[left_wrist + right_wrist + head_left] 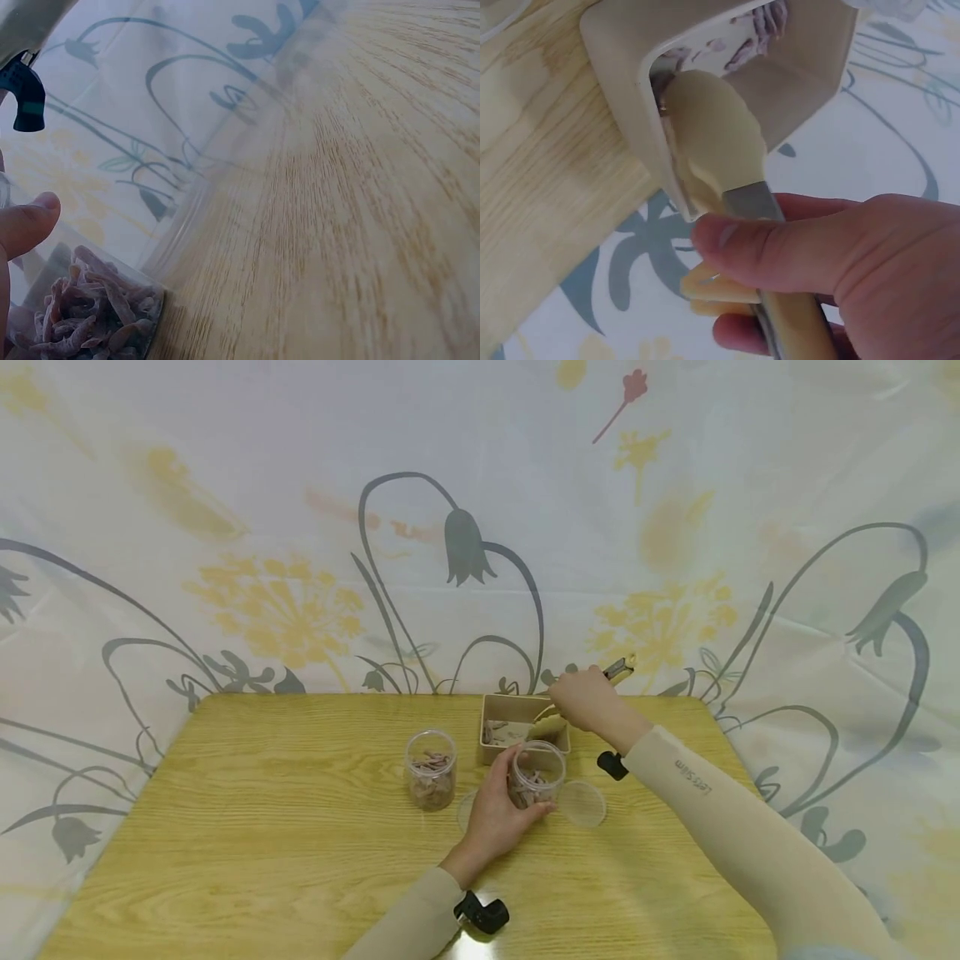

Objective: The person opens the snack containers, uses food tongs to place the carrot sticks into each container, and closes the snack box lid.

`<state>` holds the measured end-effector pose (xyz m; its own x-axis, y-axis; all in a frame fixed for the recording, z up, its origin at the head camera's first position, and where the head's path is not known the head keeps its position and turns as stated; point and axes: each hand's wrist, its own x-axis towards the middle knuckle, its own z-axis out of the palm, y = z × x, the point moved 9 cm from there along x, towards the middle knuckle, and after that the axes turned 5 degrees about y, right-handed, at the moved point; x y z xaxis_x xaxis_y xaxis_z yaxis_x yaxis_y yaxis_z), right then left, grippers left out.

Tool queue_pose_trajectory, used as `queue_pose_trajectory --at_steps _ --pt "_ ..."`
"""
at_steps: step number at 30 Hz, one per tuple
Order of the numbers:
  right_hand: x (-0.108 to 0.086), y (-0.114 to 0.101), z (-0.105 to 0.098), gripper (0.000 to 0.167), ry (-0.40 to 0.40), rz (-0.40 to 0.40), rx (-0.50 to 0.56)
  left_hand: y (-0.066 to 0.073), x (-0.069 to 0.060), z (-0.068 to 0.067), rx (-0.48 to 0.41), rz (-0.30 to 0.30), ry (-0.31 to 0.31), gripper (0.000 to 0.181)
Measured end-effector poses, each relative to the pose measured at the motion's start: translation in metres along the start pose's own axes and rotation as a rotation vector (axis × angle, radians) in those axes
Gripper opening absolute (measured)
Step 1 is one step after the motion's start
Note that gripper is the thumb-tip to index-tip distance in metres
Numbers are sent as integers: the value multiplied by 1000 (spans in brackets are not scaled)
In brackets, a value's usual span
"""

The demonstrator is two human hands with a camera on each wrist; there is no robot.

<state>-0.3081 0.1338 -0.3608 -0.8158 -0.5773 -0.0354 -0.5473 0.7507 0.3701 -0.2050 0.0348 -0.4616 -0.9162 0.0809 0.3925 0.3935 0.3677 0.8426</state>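
Note:
My left hand [497, 814] grips a clear round jar [537, 783] with its fingers and thumb around the side. Pale purplish dried strips [97, 307] lie in the bottom of that jar. Just behind it stands a beige rectangular bin [489, 754], holding a few similar strips [765, 26]. My right hand [591, 703] holds a pair of tongs [716, 131] with cream scalloped heads and metal-and-cream handles. The tong heads reach down inside the bin at its right side. Whether they pinch any strips cannot be seen.
A second clear jar [431, 777], open and partly filled with strips, stands left of the bin. One clear round lid [585, 804] lies right of the held jar; another [465, 814] is partly behind my left hand. A patterned cloth [300, 527] hangs behind the wooden table [262, 827].

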Motion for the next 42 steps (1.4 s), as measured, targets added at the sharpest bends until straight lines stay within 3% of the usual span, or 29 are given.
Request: queue_pose_trajectory --at_steps 9,14,17,21,28,35,42 --pt "-4 0 -15 16 75 -24 -70 -3 1 1 12 -27 -15 90" --pt "0 -9 -15 9 -53 9 -67 -4 1 0 23 -28 -8 91" --pt "4 -14 -13 13 -136 23 -94 -5 1 0 23 -34 -12 91" --pt "8 -15 -12 15 -170 14 -111 -3 2 1 15 -34 -16 91" --pt "9 3 3 6 -160 41 10 -1 2 0 6 -18 -11 90" --pt "5 6 8 4 -117 10 96 -3 1 0 26 -15 -8 90" --pt "-3 13 16 22 -114 24 233 -4 0 0 16 -12 -4 90"
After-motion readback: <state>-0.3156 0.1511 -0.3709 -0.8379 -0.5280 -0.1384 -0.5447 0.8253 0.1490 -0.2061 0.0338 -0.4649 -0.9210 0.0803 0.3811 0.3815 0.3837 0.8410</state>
